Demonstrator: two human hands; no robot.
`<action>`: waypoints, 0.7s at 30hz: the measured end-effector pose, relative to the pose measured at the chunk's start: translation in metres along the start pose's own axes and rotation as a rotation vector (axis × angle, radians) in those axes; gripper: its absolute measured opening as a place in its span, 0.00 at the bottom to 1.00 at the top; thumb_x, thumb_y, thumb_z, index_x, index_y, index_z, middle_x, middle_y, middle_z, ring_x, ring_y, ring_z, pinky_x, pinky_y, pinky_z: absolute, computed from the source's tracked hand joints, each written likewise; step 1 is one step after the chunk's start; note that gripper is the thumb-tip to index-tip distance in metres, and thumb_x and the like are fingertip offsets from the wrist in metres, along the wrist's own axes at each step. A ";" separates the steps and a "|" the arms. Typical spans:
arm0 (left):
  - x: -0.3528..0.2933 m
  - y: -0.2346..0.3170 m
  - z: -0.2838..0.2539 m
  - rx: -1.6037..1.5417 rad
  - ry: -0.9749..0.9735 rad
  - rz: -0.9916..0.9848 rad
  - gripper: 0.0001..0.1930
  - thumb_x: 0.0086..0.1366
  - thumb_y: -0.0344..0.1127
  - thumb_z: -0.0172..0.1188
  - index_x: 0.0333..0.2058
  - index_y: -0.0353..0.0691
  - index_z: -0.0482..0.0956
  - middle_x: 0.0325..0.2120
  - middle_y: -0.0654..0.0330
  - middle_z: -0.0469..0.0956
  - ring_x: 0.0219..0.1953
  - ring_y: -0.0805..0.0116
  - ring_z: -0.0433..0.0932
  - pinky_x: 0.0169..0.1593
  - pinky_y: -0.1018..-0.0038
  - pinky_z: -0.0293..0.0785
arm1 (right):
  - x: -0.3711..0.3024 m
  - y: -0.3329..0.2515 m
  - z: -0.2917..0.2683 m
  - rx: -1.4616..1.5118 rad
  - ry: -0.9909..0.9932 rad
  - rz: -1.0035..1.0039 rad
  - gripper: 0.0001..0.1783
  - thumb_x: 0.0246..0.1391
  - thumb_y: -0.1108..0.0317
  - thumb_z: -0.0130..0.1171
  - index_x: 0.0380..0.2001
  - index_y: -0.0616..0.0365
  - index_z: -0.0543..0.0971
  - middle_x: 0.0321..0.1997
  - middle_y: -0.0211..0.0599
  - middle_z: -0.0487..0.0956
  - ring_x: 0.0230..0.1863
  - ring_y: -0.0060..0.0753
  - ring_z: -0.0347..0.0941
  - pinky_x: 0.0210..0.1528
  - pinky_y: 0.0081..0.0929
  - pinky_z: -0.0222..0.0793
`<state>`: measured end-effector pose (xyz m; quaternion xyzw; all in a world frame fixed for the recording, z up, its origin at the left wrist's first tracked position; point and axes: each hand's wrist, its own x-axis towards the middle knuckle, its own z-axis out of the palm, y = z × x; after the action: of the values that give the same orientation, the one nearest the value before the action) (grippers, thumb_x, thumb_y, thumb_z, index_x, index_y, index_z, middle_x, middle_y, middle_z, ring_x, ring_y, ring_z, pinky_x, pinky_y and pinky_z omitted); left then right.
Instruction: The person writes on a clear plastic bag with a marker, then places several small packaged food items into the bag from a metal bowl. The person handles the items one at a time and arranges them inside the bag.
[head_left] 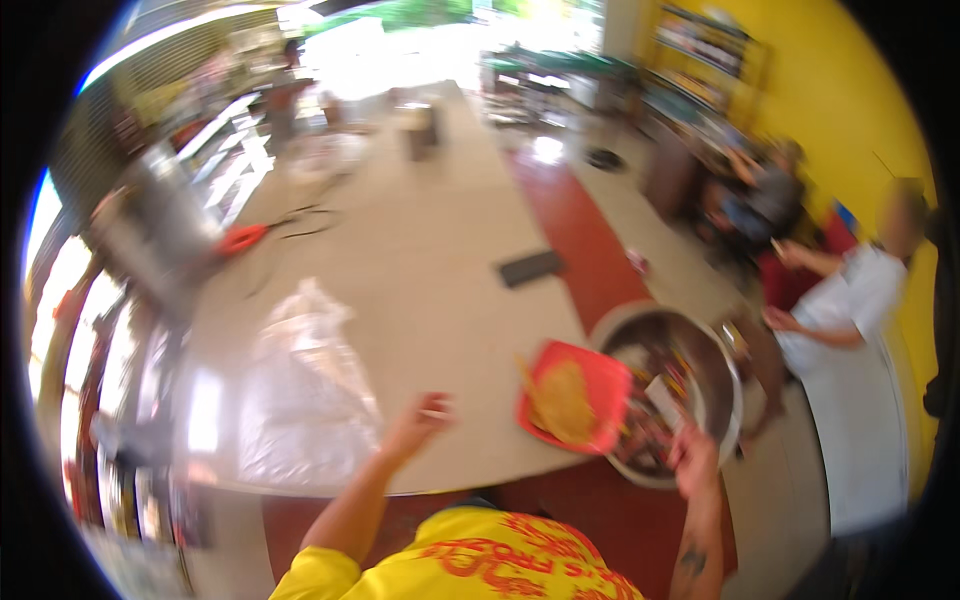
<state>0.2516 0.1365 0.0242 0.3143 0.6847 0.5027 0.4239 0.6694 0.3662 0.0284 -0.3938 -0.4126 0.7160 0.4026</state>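
Observation:
My right hand (692,460) is closed at the near right side of a large metal basin (735,385). From its fingers a pale, flat, rectangular piece (663,400) reaches over the basin; its kind is too blurred to tell. Dark, mixed-coloured pieces (640,440) lie inside the basin. A red square bowl (612,385) with a yellow-brown mass (565,400) in it sits at the table's right edge, overlapping the basin's left rim in view. My left hand (425,420) is above the table, left of the bowl, fingers curled together and blurred; whatever they may hold cannot be made out.
A clear plastic bag (310,400) lies on the long beige table (440,300) at left. A dark flat rectangular object (530,268), an orange-handled item (242,239) and a brown container (418,125) are farther off. One person (850,300) stands at right; another (770,190) sits beyond.

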 end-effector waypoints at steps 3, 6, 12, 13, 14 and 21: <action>-0.021 0.022 0.048 -0.153 -0.371 0.154 0.31 0.63 0.32 0.60 0.63 0.46 0.59 0.47 0.58 0.71 0.40 0.70 0.77 0.44 0.72 0.76 | -0.024 0.031 0.116 -0.359 -0.467 0.231 0.15 0.57 0.75 0.53 0.48 0.63 0.76 0.25 0.28 0.75 0.22 0.17 0.65 0.25 0.16 0.62; -0.033 0.036 0.056 0.149 -0.393 0.041 0.25 0.65 0.37 0.59 0.60 0.45 0.64 0.39 0.62 0.74 0.38 0.76 0.75 0.40 0.76 0.75 | -0.025 0.048 0.169 -0.287 -0.619 0.288 0.16 0.57 0.73 0.55 0.50 0.61 0.74 0.25 0.28 0.74 0.22 0.17 0.66 0.26 0.14 0.62; 0.010 0.008 -0.057 -0.043 0.168 -0.070 0.16 0.67 0.41 0.56 0.51 0.43 0.72 0.31 0.66 0.76 0.29 0.78 0.73 0.31 0.78 0.70 | 0.020 0.056 0.186 -0.285 -0.539 0.179 0.25 0.59 0.72 0.56 0.59 0.59 0.64 0.35 0.27 0.72 0.29 0.16 0.68 0.29 0.14 0.66; 0.027 0.005 -0.083 -0.081 0.317 -0.025 0.16 0.66 0.41 0.56 0.49 0.42 0.72 0.30 0.65 0.76 0.27 0.78 0.73 0.29 0.78 0.69 | 0.026 0.055 0.183 -0.285 -0.540 0.216 0.26 0.59 0.72 0.56 0.59 0.59 0.63 0.37 0.27 0.72 0.30 0.16 0.68 0.29 0.14 0.66; 0.044 0.001 -0.104 -0.088 0.467 -0.056 0.15 0.65 0.41 0.57 0.47 0.40 0.72 0.30 0.65 0.77 0.25 0.78 0.72 0.27 0.79 0.68 | 0.031 0.058 0.182 -0.304 -0.505 0.271 0.26 0.59 0.72 0.55 0.60 0.58 0.63 0.38 0.27 0.72 0.31 0.16 0.68 0.30 0.14 0.67; 0.155 0.013 -0.186 0.084 0.070 -0.246 0.14 0.63 0.40 0.60 0.44 0.40 0.75 0.27 0.65 0.78 0.22 0.78 0.72 0.25 0.80 0.66 | 0.040 0.079 0.187 -0.397 -0.478 0.470 0.19 0.60 0.69 0.55 0.54 0.58 0.70 0.42 0.30 0.75 0.34 0.21 0.71 0.37 0.17 0.68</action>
<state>0.0162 0.1941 0.0205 0.2275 0.7530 0.4284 0.4446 0.4670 0.3242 0.0126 -0.3699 -0.5239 0.7664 0.0362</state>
